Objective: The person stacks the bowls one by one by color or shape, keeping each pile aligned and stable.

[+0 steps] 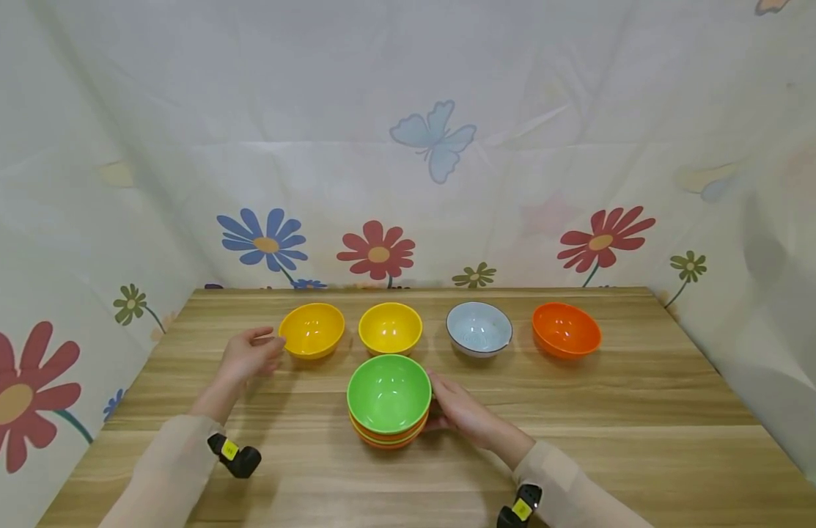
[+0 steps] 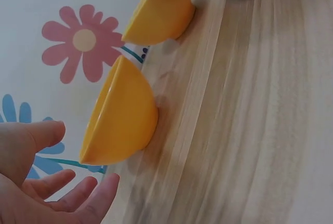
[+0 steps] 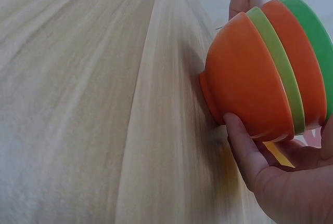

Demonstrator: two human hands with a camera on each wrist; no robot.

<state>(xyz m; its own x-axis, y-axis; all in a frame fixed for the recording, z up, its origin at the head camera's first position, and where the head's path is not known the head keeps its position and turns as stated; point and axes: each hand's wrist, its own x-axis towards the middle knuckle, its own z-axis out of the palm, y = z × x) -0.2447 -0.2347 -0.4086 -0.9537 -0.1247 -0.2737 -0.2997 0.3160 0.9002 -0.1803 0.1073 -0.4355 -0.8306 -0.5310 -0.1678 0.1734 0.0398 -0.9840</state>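
I had the right hand [image 1: 463, 414] with its fingers curled round the side of the stacked bowls [image 3: 244, 78], green bowl [image 1: 389, 392] topmost. Left hand [image 1: 249, 358]: fingers loose, empty, just beside a yellow bowl [image 2: 122, 115]. Beyond the right fingers sat a pale blue bowl [image 1: 479, 328]. Yellow wrist labels [image 1: 230, 449] were too small to read.

Light is soft and even; small glints sit inside the green bowl [image 1: 389, 396] beside the right hand [image 1: 465, 412]. Beside its grip, the right wrist view shows a soft-edged shadow on the tabletop [image 3: 104, 130], paler and hazier farther away.
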